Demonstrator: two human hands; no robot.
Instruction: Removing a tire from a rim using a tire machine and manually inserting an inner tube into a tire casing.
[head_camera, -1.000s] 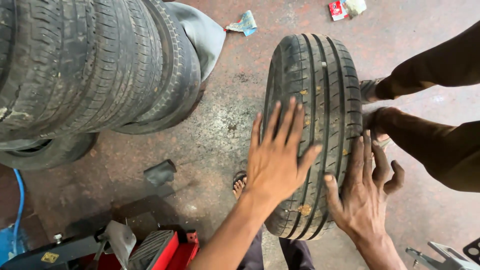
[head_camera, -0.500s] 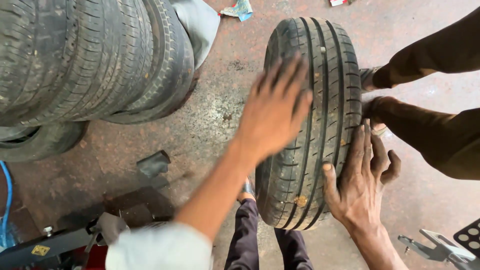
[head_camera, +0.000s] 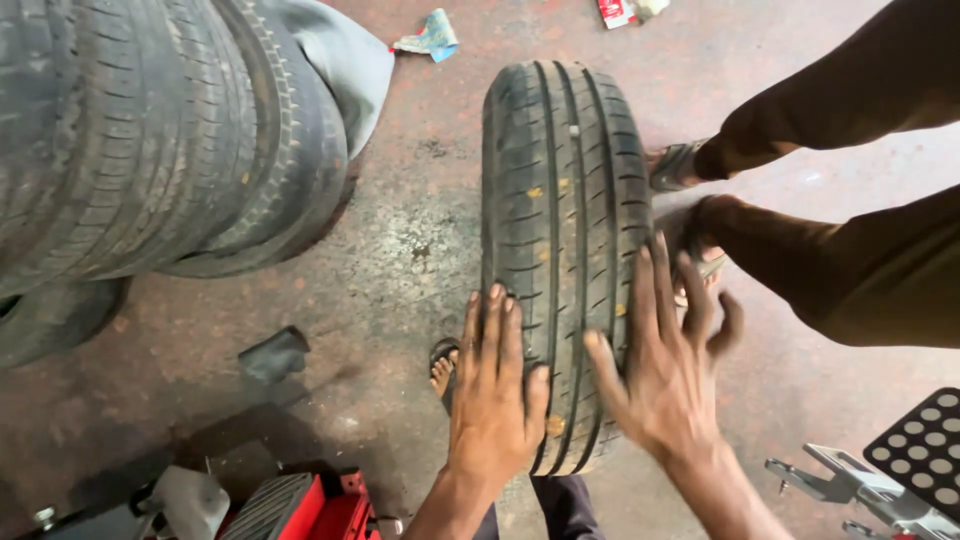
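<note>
Upright car tyre (head_camera: 565, 230) stood centre frame, left hand (head_camera: 495, 400) flat on its tread at six o'clock, right hand (head_camera: 665, 365) splayed against its four o'clock edge, both hands open, gripping nothing, stacked tyres (head_camera: 150, 130) at ten o'clock.

A stained, reddish concrete workshop floor (head_camera: 400, 250) carries an upright tyre (head_camera: 560, 200) standing on its tread at centre. Worn tyres (head_camera: 150, 140) are heaped at left, a dark scrap (head_camera: 273, 353) lies near them, and crumpled wrappers (head_camera: 430, 35) litter the far edge. A red machine (head_camera: 320, 505) sits at the near edge.
</note>
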